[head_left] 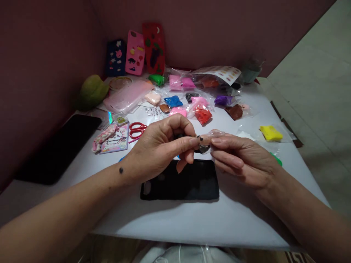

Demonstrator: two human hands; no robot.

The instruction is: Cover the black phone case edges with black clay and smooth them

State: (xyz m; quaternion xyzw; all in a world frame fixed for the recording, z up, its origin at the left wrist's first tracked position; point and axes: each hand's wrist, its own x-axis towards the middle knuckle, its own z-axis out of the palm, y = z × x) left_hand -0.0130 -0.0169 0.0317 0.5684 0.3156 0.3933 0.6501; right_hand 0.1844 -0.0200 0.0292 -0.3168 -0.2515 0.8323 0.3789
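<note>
My left hand (153, 149) is closed in a pinch at a bit of black clay (203, 148), with dark clay also showing behind its curled fingers. Facing it, my right hand (244, 159) grips a small clear plastic bag (218, 133) that has black clay at its opening. The fingertips of both hands nearly meet. On my left wrist sits a small black clay ball (121, 170). Below the hands, a black phone case (189, 184) lies flat on the white table (192, 223), its camera cutout at the left end.
Bagged clay, such as a yellow packet (271, 133) and a red one (203, 115), spreads across the back. Red scissors (137, 130) lie left of centre. A dark tablet-like slab (60, 149) lies far left, near a green fruit (93, 90). Decorated phone cases (135, 53) lean on the wall.
</note>
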